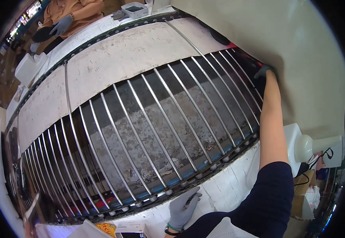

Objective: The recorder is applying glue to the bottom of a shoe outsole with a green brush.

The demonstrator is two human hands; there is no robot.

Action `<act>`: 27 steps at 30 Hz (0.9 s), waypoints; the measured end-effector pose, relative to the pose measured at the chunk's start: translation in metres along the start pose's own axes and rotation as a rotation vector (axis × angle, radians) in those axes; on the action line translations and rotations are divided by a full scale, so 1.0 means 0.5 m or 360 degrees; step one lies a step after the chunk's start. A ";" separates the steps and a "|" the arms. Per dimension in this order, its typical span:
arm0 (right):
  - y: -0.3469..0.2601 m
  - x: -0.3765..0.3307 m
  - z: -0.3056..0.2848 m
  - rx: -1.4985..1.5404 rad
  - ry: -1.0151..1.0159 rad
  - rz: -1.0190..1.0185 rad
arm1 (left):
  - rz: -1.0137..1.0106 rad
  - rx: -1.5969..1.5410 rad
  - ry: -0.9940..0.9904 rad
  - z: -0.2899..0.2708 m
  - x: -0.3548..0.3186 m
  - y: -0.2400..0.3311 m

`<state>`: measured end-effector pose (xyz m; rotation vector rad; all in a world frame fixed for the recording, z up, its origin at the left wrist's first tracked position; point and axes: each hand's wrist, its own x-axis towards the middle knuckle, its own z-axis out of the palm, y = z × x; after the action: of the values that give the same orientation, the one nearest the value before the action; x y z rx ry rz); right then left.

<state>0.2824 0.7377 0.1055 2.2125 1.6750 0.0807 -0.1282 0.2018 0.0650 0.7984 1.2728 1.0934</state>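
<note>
A wide conveyor of shiny metal rods point(159, 126) curves across the view, with a dark, worn bed showing between the rods. My left hand point(183, 208), in a grey glove, rests on the white worktop point(233, 184) beside the near chain, its fingers loosely stretched and holding nothing. Far to the right, my right arm reaches across to the low opening at the pale machine cover point(303, 47). There my gloved right hand point(265, 71) is beside a dark patch under the cover's edge, its fingers partly hidden. A red glow shows inside the opening.
A pale scuffed sheet point(131, 50) lies along the conveyor's far side. Beyond it, a co-worker's gloved hand point(62, 25) is near a dark round object point(42, 35). A small grey tray point(134, 10) stands there. Near me are a white box point(131, 230) and a yellow packet point(106, 229).
</note>
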 end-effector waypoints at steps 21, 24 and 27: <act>-0.296 -0.758 -0.190 0.0447 0.0472 -0.1009 | 0.0751 0.0285 0.0449 0.022 -0.032 -0.009; -0.248 -0.933 -0.256 0.0819 -0.0014 -0.1830 | 0.0958 0.0392 0.0749 0.024 -0.085 0.003; -0.177 -1.083 -0.236 0.0975 -0.0088 -0.2507 | 0.0956 0.0517 0.0722 0.022 -0.174 -0.014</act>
<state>0.0107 0.2786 0.2795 0.5098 3.0766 -0.9380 -0.1121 0.1186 0.0893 1.2791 1.6705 1.6356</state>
